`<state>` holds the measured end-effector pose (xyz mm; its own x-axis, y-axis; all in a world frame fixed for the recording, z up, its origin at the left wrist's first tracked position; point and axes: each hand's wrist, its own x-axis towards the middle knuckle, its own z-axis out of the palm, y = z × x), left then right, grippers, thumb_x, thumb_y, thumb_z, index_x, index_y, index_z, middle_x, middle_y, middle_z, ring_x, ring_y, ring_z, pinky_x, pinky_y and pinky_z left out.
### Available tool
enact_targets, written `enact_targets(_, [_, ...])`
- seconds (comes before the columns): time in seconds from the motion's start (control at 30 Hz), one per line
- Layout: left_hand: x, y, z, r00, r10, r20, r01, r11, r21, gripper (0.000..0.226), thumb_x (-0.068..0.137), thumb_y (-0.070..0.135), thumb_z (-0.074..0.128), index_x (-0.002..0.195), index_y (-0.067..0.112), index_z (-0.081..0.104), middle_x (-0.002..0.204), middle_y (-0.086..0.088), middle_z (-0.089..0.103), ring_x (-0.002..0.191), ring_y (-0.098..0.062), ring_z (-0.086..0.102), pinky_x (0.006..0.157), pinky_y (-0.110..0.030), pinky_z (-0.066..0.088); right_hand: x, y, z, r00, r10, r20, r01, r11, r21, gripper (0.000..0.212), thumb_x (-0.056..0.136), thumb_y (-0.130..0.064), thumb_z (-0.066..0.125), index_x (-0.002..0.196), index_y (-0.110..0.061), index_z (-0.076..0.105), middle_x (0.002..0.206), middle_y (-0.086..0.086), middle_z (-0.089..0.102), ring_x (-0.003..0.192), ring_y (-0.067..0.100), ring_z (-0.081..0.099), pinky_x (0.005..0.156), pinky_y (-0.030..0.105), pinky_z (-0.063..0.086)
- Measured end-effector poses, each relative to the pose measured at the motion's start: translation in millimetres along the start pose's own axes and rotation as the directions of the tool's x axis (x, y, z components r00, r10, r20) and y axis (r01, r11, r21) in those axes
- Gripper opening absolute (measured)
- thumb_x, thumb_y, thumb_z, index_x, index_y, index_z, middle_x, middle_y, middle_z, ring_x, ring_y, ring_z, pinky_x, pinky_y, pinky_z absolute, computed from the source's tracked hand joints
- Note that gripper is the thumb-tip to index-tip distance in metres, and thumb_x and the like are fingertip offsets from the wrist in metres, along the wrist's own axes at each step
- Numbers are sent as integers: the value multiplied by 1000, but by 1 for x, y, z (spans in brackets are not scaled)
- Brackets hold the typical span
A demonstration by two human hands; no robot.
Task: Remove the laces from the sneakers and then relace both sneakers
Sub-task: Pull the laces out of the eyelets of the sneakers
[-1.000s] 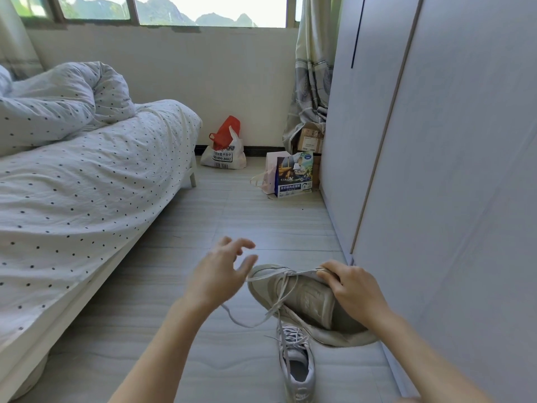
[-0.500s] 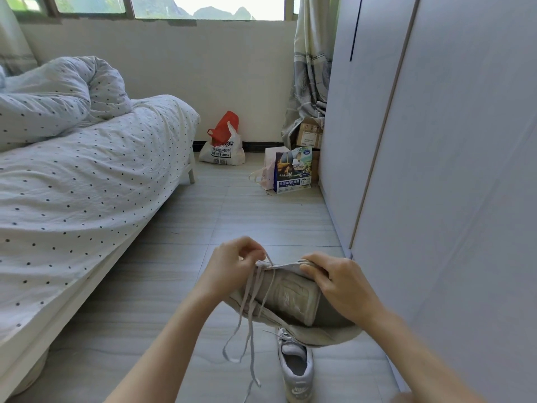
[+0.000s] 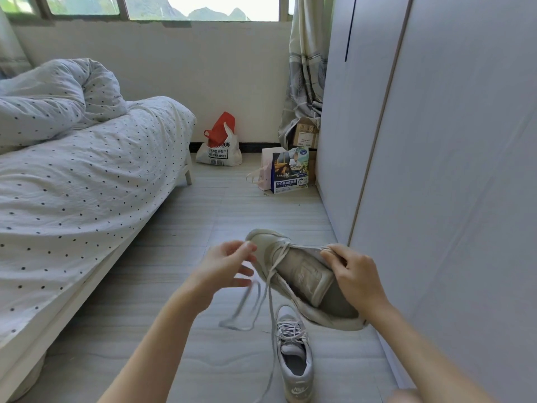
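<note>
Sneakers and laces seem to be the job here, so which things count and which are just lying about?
In the job:
held sneaker
its lace
laced sneaker on the floor
left hand
right hand

Lying about:
bed
red and white plastic bag
printed paper bag
cardboard box
curtain
wardrobe

Held sneaker (image 3: 302, 271): beige upper of smooth, leather-like matt panels; pale rubbery sole, matt.
Lace (image 3: 270, 289): flat woven cloth, off-white, soft and limp.
Second sneaker (image 3: 295, 356): pale grey, mesh-like cloth upper with smoother panels; woven cloth laces; matt finish.
Floor (image 3: 180, 330): light grey tiles, smooth, faint streaked grain, low sheen.
Bedding (image 3: 81, 175): white cloth with dark dots, crinkled, matt.
Wardrobe (image 3: 453, 158): smooth white panels, satin finish, thin wood-coloured edging.
Carrier bag (image 3: 219, 149): thin white and red plastic, crumpled, slightly glossy.
Printed bag (image 3: 289, 171): glossy printed packaging.
Boxes (image 3: 305, 133): brown cardboard, matt.
Curtain (image 3: 306, 68): patterned cloth, soft folds.
</note>
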<state>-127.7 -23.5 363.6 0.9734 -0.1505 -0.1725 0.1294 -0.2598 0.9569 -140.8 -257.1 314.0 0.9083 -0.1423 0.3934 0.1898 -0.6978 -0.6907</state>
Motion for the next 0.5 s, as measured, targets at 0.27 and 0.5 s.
enact_targets(0.27, [16, -14, 33, 946, 207, -249, -137, 953, 271, 26, 86, 27, 63, 103, 16, 47, 97, -3, 54, 88, -15, 56, 71, -23, 44, -4, -27, 1, 980, -74, -184, 121, 959, 255, 11, 89, -17, 61, 91, -18, 72, 80, -19, 67, 76, -5, 60, 67, 7, 41])
enact_targets(0.5, [16, -13, 41, 951, 6, -309, -60, 984, -166, 18, 88, 22, 61, 89, 20, 44, 94, -9, 59, 86, -21, 60, 78, -37, 51, -3, -32, 7, 974, -36, -224, 109, 940, 323, 10, 88, -16, 62, 91, -17, 72, 78, -19, 67, 74, -5, 60, 67, 9, 43])
